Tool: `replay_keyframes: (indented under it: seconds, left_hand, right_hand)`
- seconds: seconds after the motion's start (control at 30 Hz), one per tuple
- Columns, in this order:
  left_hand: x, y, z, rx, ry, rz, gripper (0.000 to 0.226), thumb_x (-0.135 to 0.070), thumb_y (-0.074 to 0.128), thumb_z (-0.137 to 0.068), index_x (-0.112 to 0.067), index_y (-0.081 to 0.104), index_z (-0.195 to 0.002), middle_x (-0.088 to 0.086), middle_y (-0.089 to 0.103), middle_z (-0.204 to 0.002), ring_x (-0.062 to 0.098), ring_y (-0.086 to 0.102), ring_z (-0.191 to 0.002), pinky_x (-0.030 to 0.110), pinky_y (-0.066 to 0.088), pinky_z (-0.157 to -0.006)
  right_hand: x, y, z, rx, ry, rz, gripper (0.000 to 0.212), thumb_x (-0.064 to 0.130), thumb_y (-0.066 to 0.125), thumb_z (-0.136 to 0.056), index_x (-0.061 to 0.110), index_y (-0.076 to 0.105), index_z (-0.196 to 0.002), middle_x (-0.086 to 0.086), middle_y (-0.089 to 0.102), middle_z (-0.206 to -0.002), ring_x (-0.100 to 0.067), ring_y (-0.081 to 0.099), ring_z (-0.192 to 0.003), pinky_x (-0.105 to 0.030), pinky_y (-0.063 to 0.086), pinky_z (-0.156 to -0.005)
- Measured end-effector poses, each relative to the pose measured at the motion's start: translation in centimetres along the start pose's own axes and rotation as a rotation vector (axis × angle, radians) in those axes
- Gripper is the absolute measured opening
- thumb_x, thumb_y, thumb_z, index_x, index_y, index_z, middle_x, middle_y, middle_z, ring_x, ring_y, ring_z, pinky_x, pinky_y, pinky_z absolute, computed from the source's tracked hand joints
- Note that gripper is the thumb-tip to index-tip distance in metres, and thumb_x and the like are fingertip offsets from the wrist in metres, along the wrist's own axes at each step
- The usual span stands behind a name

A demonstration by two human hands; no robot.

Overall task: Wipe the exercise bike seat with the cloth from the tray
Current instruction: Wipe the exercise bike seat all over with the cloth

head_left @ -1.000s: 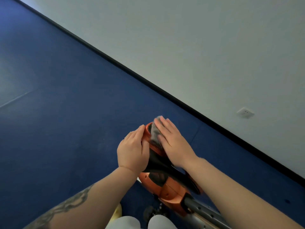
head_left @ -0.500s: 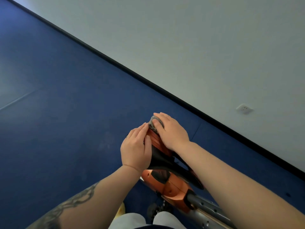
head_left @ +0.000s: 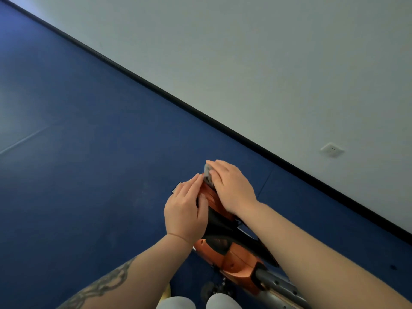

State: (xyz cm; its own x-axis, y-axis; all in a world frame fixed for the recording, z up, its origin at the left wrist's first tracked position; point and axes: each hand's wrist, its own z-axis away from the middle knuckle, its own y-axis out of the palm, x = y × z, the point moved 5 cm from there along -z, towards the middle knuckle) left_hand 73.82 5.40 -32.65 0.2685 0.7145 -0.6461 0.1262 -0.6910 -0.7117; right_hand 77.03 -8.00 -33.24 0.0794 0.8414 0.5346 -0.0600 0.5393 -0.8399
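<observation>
The exercise bike seat (head_left: 215, 210), orange and black, runs from the lower middle up toward its narrow tip. My right hand (head_left: 231, 186) lies flat on the seat's right side and presses a small grey cloth (head_left: 208, 173) against the tip; only a corner of the cloth shows past the fingers. My left hand (head_left: 186, 208) rests flat against the seat's left side, fingers together, holding the seat steady. No tray is in view.
Below the seat sit the orange bike frame (head_left: 231, 259) and a grey seat post (head_left: 276, 286). Blue floor (head_left: 89, 175) spreads to the left. A white wall with a socket (head_left: 332, 150) rises behind a black skirting strip (head_left: 200, 114). My knees (head_left: 198, 303) show at the bottom.
My right hand slid the cloth forward along the seat to its tip, then stayed there. My left hand kept its place on the seat's left side.
</observation>
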Motion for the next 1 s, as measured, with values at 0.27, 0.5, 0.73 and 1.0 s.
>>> replay_keyframes:
  seconds: [0.27,0.5,0.73,1.0]
  left_hand:
    - [-0.1,0.1,-0.3,0.000,0.004,0.001,0.042,-0.028,0.038,-0.088,-0.018,0.060,-0.122,-0.002,0.064,-0.121,0.014,0.059,-0.109,0.030,0.047,-0.086]
    - [0.1,0.1,-0.1,-0.016,0.025,0.003,0.041,-0.029,0.038,-0.088,-0.020,0.059,-0.122,-0.003,0.064,-0.121,0.011,0.058,-0.109,0.030,0.048,-0.087]
    - [-0.4,0.0,-0.3,-0.005,0.156,-0.036,0.043,-0.023,0.039,-0.088,-0.021,0.052,-0.129,-0.005,0.059,-0.127,0.008,0.052,-0.114,0.028,0.029,-0.106]
    - [-1.4,0.3,-0.4,0.139,0.319,-0.057,0.046,-0.025,0.036,-0.092,-0.025,0.040,-0.138,-0.006,0.045,-0.142,0.005,0.033,-0.134,0.035,0.020,-0.114]
  right_hand:
    - [0.0,0.0,-1.8,0.069,0.087,0.018,0.042,0.041,0.022,-0.099,0.035,0.049,-0.130,0.007,0.049,-0.139,-0.017,0.042,-0.125,-0.037,0.040,-0.092]
    - [-0.1,0.2,2.8,-0.060,-0.100,0.124,0.052,0.049,0.019,-0.097,0.036,0.017,-0.147,0.006,0.023,-0.157,-0.015,0.017,-0.143,-0.036,0.023,-0.115]
    - [-0.9,0.0,0.1,0.020,0.146,-0.045,0.050,0.050,0.020,-0.098,0.036,0.022,-0.146,0.007,0.032,-0.152,-0.019,0.031,-0.136,-0.044,0.040,-0.097]
    - [-4.7,-0.6,10.0,-0.022,0.210,0.149,0.053,0.056,0.018,-0.096,0.039,0.015,-0.146,0.007,0.049,-0.140,-0.019,0.055,-0.115,-0.035,0.043,-0.074]
